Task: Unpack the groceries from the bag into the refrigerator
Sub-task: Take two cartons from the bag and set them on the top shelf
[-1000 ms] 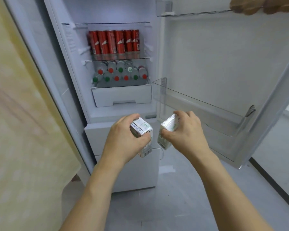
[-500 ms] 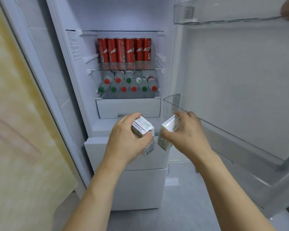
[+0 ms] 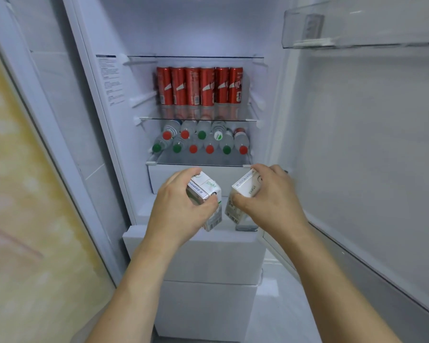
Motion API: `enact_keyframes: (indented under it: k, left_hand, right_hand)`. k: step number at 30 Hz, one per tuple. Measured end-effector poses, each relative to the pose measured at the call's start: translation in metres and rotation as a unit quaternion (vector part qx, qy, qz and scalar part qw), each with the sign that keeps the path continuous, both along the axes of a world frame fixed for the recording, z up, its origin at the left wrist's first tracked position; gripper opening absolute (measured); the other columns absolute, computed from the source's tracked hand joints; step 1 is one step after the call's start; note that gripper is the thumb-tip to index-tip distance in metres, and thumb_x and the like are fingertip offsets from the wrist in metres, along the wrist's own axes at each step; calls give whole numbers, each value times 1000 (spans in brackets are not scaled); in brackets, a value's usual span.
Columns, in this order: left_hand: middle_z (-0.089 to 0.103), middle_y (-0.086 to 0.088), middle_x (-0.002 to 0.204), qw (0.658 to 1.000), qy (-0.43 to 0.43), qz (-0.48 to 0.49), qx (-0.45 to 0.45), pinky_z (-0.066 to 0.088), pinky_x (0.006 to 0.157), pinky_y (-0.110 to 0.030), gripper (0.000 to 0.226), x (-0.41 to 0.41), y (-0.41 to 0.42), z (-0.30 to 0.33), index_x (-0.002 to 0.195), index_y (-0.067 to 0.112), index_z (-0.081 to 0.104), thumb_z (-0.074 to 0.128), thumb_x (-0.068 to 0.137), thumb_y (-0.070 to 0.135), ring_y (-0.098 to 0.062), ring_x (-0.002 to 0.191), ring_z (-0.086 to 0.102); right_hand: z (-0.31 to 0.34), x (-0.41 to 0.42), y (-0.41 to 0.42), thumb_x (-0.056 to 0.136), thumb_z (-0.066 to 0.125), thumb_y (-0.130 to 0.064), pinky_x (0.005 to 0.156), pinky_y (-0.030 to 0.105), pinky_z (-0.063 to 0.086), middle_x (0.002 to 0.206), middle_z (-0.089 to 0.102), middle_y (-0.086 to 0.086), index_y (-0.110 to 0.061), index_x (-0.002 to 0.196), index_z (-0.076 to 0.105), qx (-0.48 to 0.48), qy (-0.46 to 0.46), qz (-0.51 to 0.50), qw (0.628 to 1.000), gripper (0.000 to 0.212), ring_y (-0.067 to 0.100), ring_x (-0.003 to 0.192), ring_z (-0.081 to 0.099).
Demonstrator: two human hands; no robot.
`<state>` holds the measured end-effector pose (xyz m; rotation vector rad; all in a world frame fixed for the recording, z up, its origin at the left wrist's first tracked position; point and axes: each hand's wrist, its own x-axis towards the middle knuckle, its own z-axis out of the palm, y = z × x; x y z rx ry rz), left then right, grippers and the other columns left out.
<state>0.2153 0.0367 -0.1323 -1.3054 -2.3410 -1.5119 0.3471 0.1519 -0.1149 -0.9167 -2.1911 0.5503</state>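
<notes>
My left hand (image 3: 177,209) grips a small white carton (image 3: 204,191) with green print and a barcode. My right hand (image 3: 270,199) grips a second white carton (image 3: 245,189) beside it. Both cartons are held in front of the open refrigerator (image 3: 114,144), level with the white drawer (image 3: 159,179) under the bottle shelf. The two cartons are a small gap apart. The grocery bag is out of view.
Red cans (image 3: 200,86) line the middle glass shelf. Bottles with red and green caps (image 3: 200,142) lie on the shelf below. The open door (image 3: 369,144) stands at the right with a clear bin (image 3: 357,26) high up. A yellow wall (image 3: 22,219) is at the left.
The view has moved closer to the refrigerator and up. Both hands have risen slightly toward the drawer, each still holding its carton.
</notes>
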Motion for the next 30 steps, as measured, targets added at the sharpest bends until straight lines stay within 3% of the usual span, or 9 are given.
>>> enact_keyframes:
  k: [11,16,21,25,30]
  left_hand:
    - [60,11,122,1000,-5,-13,8,44,97,-24,58,-106,52,7,130,30,57,76,76,29,-7,114,54]
    - [61,11,124,999,0,-31,28,49,99,-36,60,-156,80,21,131,30,57,76,75,31,-9,115,56]
    - [61,10,119,998,7,-45,37,48,98,-33,59,-187,105,31,130,28,58,77,74,28,-9,111,57]
    - [63,10,120,998,8,-47,40,46,95,-24,57,-205,121,38,129,29,59,77,74,29,-7,109,57]
    - [63,12,120,997,17,-58,47,51,94,-32,57,-217,138,47,128,29,60,77,73,32,-8,106,58]
  right_hand:
    - [8,-95,50,73,73,-37,82,26,42,103,43,-8,-21,125,53,-5,23,-13,1000,58,15,105,47]
    - [19,-145,74,73,74,-37,78,23,39,108,45,-5,-23,121,55,1,32,-32,999,54,13,100,48]
    - [30,-173,96,73,74,-36,79,24,42,101,45,-8,-24,113,57,1,44,-43,998,45,13,97,49]
    - [39,-188,112,73,73,-41,89,31,46,109,49,-5,-22,122,55,-3,59,-60,996,56,16,107,49]
    - [50,-202,124,75,75,-41,88,24,42,110,47,-5,-20,130,53,-6,70,-73,995,63,15,108,50]
